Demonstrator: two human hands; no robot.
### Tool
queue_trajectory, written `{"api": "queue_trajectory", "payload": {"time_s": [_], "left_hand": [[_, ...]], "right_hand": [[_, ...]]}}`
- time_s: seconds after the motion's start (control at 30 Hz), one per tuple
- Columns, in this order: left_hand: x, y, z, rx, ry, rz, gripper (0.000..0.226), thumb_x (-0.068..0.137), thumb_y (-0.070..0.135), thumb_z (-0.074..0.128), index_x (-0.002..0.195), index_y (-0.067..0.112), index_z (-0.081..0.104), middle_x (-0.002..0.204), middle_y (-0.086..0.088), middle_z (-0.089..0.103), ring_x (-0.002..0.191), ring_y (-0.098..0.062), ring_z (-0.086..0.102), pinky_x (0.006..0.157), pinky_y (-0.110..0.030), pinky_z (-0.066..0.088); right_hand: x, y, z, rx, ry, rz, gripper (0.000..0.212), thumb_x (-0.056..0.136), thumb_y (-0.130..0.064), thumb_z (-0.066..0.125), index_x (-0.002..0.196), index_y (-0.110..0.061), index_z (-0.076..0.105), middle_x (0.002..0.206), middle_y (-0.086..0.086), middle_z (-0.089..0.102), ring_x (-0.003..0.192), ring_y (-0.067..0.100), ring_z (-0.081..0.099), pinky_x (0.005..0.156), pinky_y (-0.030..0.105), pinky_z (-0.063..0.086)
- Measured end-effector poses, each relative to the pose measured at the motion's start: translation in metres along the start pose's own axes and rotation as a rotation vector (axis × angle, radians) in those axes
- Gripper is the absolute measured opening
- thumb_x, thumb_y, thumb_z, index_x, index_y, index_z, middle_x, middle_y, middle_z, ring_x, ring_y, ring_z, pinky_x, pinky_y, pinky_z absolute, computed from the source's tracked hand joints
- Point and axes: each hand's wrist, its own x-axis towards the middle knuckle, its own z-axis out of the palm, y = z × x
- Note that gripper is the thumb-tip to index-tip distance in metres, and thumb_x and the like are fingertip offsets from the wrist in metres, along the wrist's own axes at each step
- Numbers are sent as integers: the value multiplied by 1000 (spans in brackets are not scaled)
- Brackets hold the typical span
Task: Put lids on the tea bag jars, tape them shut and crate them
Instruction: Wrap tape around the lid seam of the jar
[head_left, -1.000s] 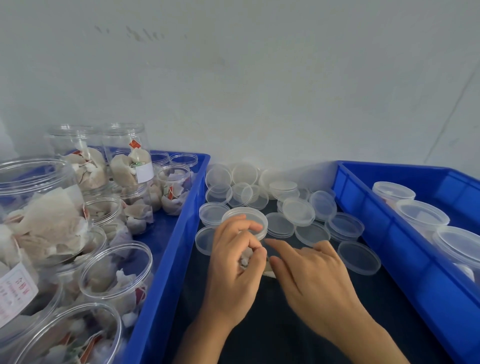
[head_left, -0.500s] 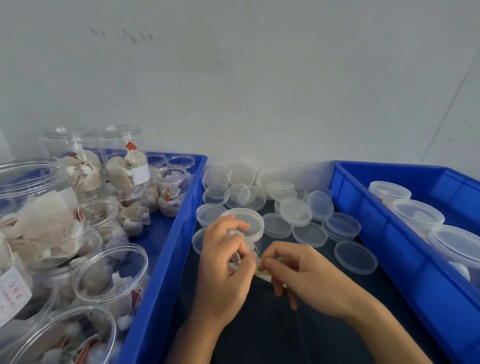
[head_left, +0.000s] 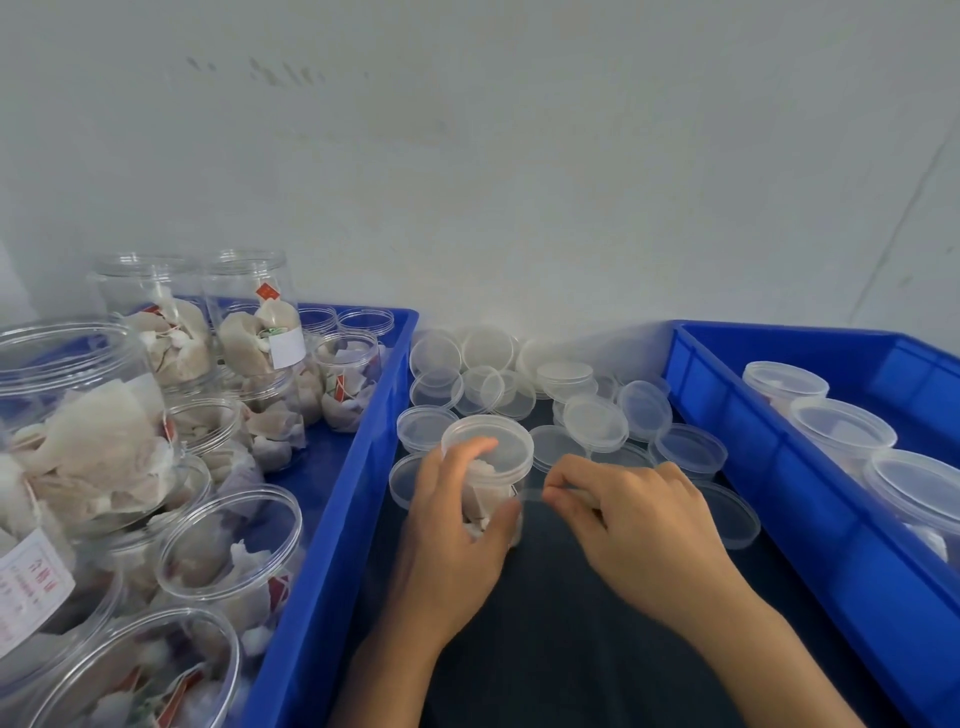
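Gripping lidded jar (head_left: 488, 467) — left hand (head_left: 457, 525); right hand (head_left: 628, 514) beside, pinching tape.

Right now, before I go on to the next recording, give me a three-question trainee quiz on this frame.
1. True or false: the clear plastic jar of tea bags gripped by the left hand already wears a lid.
2. Which blue plastic crate holds lidded jars? A. right crate B. left crate
3. Fill in: the right hand pinches a strip of clear ____.

Key: 1 true; 2 A; 3 tape.
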Motion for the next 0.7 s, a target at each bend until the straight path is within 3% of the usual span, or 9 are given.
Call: {"api": "queue_trajectory", "payload": {"time_s": [0.07,0.13,0.23,0.47,0.57,0.7], "left_hand": [[1,0,-1,-5,-4,-18,54,94,38,78,130,62,47,138,26,47,129,16,43,94,-1,38],[-1,1,-2,-102,-23,-68,54,93,52,71,138,60,42,134,26,55,125,5,56,96,-15,49],[-3,4,-1,-218,-21,-116,55,89,55,56,140,62,37,107,17,69,95,-10,71,78,-30,57],[-3,7,-1,-240,-51,-148,59,84,42,49,138,65,42,108,21,67,94,-9,68,75,-19,55],[-2,6,3,-239,-43,-149,48,86,32,48,129,51,45,108,24,61,94,-8,65,73,-18,50],[3,8,4,-255,-49,-138,35,88,23,49,117,41,46,95,12,64,80,-13,63,66,-19,49]], "right_hand": [[2,2,0,-8,24,-17,24,106,-58,35,106,-41,52,70,-21,56,73,11,57,91,38,43],[2,2,-1,19,56,-33,25,105,-58,36,102,-40,53,63,-20,54,67,11,55,88,38,42],[2,3,-5,25,77,-46,28,103,-61,36,96,-41,53,53,-16,49,59,12,52,77,34,38],[3,3,-7,75,98,-28,25,104,-61,39,97,-43,55,57,-16,57,65,14,58,74,31,33],[6,2,-8,78,99,-29,20,105,-60,41,95,-46,52,56,-16,55,65,14,58,75,31,35],[8,-1,-8,9,138,-26,27,103,-61,39,98,-43,59,52,-17,49,59,12,52,72,31,31]]}}
